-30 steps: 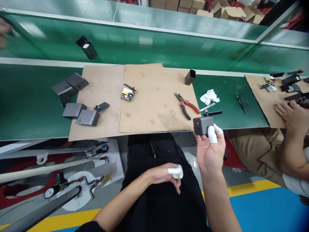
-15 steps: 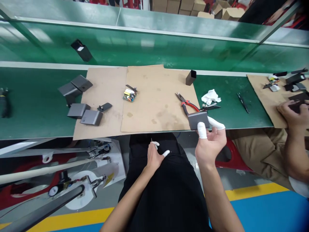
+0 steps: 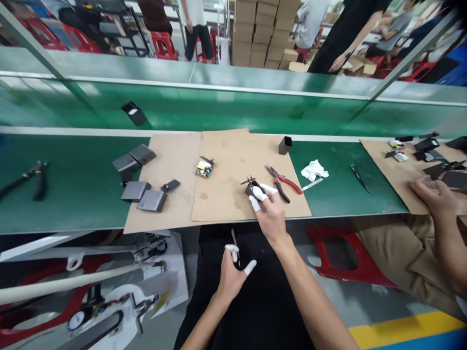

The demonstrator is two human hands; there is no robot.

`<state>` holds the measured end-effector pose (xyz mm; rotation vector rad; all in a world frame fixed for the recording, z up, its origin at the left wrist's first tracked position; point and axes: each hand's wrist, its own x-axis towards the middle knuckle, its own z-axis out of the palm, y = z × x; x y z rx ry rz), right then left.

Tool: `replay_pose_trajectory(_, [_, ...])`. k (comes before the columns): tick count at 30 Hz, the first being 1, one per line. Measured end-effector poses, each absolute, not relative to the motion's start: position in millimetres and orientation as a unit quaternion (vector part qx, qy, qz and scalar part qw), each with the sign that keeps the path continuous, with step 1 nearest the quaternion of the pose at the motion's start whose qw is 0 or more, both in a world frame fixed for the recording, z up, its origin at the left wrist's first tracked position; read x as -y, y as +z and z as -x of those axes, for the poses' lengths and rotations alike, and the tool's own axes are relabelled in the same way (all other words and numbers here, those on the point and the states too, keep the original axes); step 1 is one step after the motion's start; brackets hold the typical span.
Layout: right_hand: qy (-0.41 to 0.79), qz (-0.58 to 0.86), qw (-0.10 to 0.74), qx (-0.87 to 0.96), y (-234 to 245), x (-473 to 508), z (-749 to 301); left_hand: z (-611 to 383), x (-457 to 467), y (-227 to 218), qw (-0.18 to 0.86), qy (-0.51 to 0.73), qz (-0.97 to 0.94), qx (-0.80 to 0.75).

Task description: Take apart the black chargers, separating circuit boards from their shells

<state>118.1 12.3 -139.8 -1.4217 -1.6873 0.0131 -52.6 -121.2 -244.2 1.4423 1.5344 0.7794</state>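
My right hand (image 3: 269,210), with white finger cots on thumb and forefinger, reaches over the table edge and pinches a small dark grey charger block (image 3: 251,186) on the brown cardboard sheet (image 3: 233,170). My left hand (image 3: 230,274) is low over my lap, cots on thumb and forefinger, closing on a thin metal tool (image 3: 234,239) that lies on my dark trousers. Red-handled pliers (image 3: 282,182) lie just right of the right hand. A small green circuit board (image 3: 205,168) rests further left on the cardboard.
Several grey housings (image 3: 140,194) lie at the left of the cardboard, black pliers (image 3: 31,177) on the green mat far left. A black sleeve (image 3: 285,145), white rag (image 3: 314,170) and tweezers (image 3: 359,177) lie right. A co-worker's hand (image 3: 434,197) works at right. A red stool (image 3: 346,260) stands below.
My right hand has carried the grey block from the table's front edge leftwards onto the cardboard. My left hand has moved onto the thin tool in my lap. The camera has tilted up.
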Motion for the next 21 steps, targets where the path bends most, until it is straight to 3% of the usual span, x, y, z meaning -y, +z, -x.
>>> replay_pose_trajectory(6, [0.003, 0.557, 0.454, 0.695, -128.9, -15.2, -116.0, 57.5, 122.2, -216.6, 0.403, 0.373, -0.582, -0.599])
replay_pose_trajectory(12, [-0.041, 0.536, 0.537, 0.650, -115.1, -15.7, -115.8, 64.9, 100.4, -165.2, 0.372, 0.535, -0.558, -0.514])
replay_pose_trajectory(17, [0.026, 0.567, 0.492, 0.660, -132.6, -19.6, -113.5, 76.8, 34.0, -109.5, 0.378, 0.641, -0.457, -0.487])
replay_pose_trajectory(21, [0.046, 0.577, 0.488, 0.654, -131.4, -20.2, -109.8, 79.0, -28.2, -90.5, 0.385, 0.617, -0.414, -0.547])
